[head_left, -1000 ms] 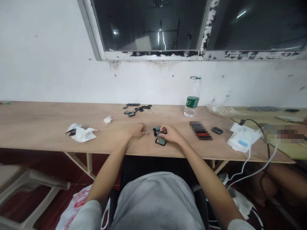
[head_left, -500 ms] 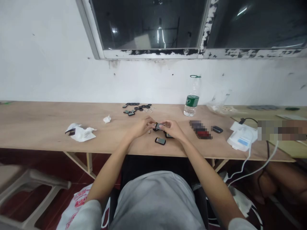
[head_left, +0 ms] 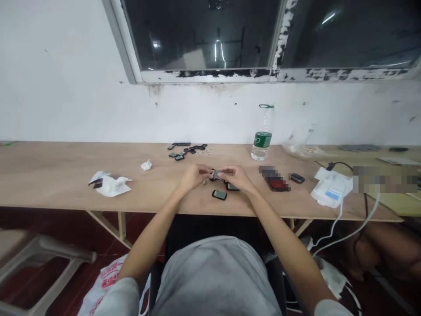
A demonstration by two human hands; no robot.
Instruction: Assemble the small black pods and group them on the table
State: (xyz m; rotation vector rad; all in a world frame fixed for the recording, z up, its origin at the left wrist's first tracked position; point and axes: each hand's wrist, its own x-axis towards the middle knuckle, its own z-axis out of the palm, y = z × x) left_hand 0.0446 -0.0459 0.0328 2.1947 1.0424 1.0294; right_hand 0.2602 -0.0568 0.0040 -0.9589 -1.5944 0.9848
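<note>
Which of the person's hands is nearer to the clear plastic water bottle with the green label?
Right. The right hand lies below-left of the clear plastic water bottle; the left hand is farther left.

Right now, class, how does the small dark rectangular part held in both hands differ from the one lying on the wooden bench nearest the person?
The held dark part is lifted off the wooden bench, pinched between left hand and right hand; the lying dark part rests flat, untouched, nearer the person. Both look small, dark-framed, with greyish faces.
</note>
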